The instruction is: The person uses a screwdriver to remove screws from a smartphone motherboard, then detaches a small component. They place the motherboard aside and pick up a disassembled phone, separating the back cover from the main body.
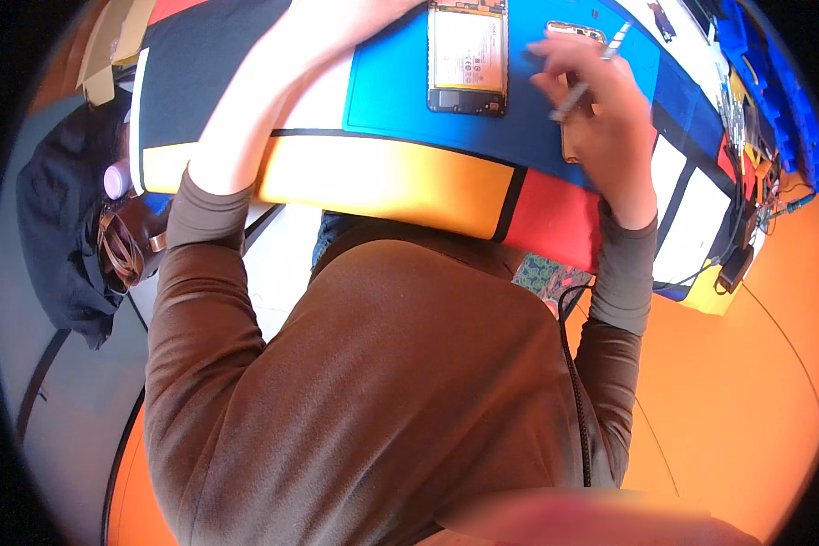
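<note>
An opened phone [467,55] lies on the blue mat [387,86], its pale battery and inner parts bare. My left hand [359,16] reaches in at the upper edge of the picture, beside the phone's far end. Its fingertips are cut off by that edge. To the right, my right hand [601,114] holds a slim silver pen-like tool [617,41], slanted between its fingers. Beneath this hand lies a gold-edged phone part [570,147], mostly covered by the hand and fingers.
The table cover has yellow, red, black and white blocks [382,177]. Blue bins [773,82] line the far right, with hand tools and cables [746,173] beside them. A dark cloth [59,209] and a brown bag [123,246] hang at the left.
</note>
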A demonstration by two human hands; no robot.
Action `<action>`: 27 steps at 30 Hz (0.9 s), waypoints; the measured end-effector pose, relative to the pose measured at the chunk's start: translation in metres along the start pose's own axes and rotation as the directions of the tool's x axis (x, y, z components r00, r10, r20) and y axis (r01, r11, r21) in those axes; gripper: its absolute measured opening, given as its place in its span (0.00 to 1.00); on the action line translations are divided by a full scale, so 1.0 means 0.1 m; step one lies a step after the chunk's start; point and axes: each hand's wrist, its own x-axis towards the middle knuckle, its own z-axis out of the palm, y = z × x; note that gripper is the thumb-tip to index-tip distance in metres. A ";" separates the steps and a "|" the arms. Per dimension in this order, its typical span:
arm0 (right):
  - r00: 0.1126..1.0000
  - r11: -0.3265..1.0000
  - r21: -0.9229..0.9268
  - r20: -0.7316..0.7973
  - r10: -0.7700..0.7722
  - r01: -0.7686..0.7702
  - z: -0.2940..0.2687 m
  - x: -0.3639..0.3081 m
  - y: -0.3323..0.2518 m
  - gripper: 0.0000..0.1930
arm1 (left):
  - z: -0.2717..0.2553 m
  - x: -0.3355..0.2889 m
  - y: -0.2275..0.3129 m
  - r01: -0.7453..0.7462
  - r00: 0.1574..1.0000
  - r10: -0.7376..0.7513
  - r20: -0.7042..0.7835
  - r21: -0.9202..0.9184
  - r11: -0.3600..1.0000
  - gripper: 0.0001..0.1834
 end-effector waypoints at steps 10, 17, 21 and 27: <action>0.957 0.895 -0.388 0.262 -0.122 0.220 0.21 0.21 -0.22 0.10 | 0.23 -0.17 -0.15 0.029 0.993 -0.002 0.122 -0.224 0.974 0.38; 0.896 0.828 -0.421 0.396 -0.199 0.370 0.16 0.25 -0.19 0.14 | 0.31 -0.18 -0.24 0.076 0.991 -0.037 0.132 -0.309 0.948 0.37; 0.867 0.790 -0.426 0.429 -0.253 0.442 0.11 0.29 -0.15 0.12 | 0.30 -0.17 -0.24 0.132 0.985 -0.085 0.148 -0.351 0.927 0.37; 0.905 0.843 -0.363 0.308 -0.294 0.398 0.13 0.31 -0.12 0.08 | 0.30 -0.17 -0.27 0.156 0.981 -0.101 0.166 -0.362 0.919 0.39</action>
